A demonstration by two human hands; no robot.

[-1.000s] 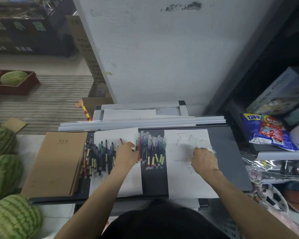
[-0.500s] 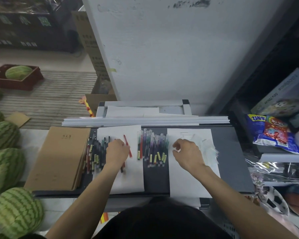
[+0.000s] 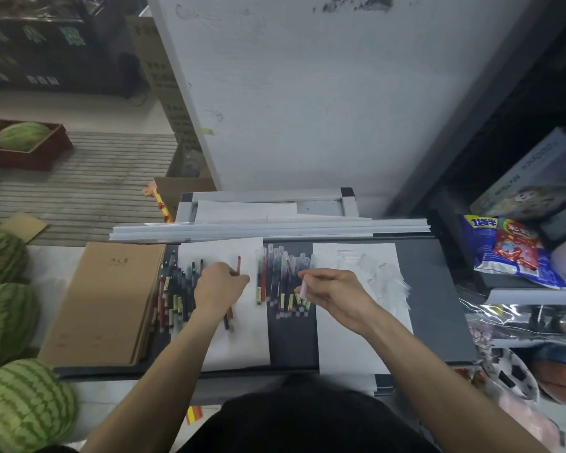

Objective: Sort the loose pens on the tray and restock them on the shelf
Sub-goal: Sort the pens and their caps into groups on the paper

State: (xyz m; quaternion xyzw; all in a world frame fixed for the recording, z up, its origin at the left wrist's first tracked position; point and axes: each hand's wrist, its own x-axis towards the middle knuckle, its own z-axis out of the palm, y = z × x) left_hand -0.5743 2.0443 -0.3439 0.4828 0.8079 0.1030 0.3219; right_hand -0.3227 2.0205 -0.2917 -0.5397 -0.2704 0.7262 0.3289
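The left hand (image 3: 221, 286) closes its grip round a red pen (image 3: 238, 263), with dark pens (image 3: 177, 289) heaped just to its left. The right hand (image 3: 335, 294) pinches a pale lilac pen (image 3: 303, 289) in its grip, over the coloured row (image 3: 276, 282) between both grips.

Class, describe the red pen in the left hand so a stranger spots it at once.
On the dark grey tray, find the left white paper sheet, right of the brown notebook stack. The left hand grips a slim red pen there; its end sticks out alone beyond the hand, apart from the dark pen pile.
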